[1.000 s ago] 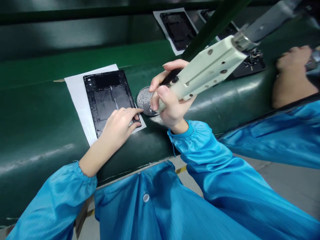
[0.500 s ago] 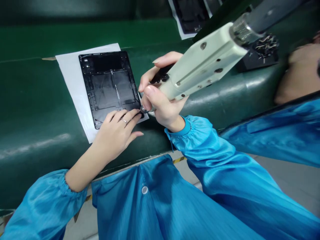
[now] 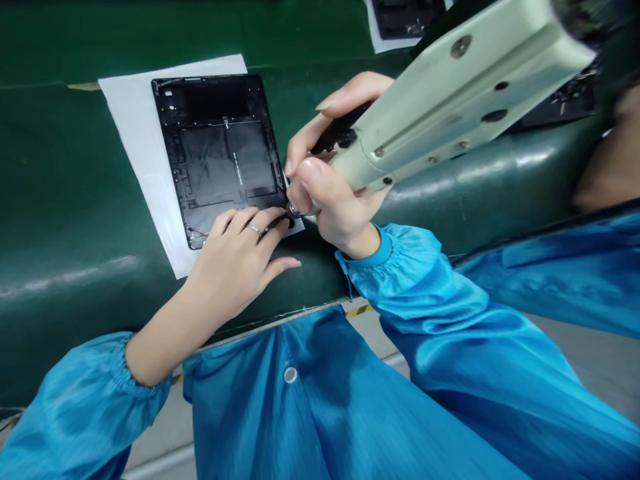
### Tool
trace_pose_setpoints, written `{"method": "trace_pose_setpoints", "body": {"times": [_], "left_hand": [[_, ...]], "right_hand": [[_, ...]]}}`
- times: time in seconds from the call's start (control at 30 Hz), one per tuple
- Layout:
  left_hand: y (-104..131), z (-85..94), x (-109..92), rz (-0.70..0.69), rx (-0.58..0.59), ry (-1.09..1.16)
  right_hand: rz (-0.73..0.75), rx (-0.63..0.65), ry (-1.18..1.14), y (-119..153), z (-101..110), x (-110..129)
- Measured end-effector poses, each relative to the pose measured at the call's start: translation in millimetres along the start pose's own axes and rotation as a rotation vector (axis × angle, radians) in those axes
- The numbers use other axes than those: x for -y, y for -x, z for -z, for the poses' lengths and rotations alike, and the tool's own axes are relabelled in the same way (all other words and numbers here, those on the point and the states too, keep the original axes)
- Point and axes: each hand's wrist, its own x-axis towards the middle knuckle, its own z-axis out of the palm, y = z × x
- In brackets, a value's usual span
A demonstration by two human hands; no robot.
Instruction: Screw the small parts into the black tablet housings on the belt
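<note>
Right hand (image 3: 343,193) was wrapped round the power driver (image 3: 450,100); left hand (image 3: 237,257), fingers slightly spread, pressed the black panel's (image 3: 225,160) near corner.

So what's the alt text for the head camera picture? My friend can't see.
The right hand grips a pale green tool, its tip at a corner of a thin black casing, while the left hand touches the casing's near edge. White paper lies underneath, on a green surface.

No readable text, labels, brands, numbers or signs.
</note>
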Motion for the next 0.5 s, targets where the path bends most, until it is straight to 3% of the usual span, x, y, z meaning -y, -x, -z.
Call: {"method": "trace_pose_setpoints", "body": {"times": [0.27,0.4,0.5], "left_hand": [[-5.1,12.1,14.8,-0.045,0.122,-0.002],[-5.3,8.8,27.4,-0.075,0.063,0.047],[-3.2,2.7,30.2,-0.085,0.016,0.059]], "right_hand": [[0.083,0.045,0.058,-2.6,-0.5,-6.6],[-0.014,0.138,0.085,0.1,3.3,5.0],[0.013,0.124,0.019,1.2,1.7,6.8]]}}
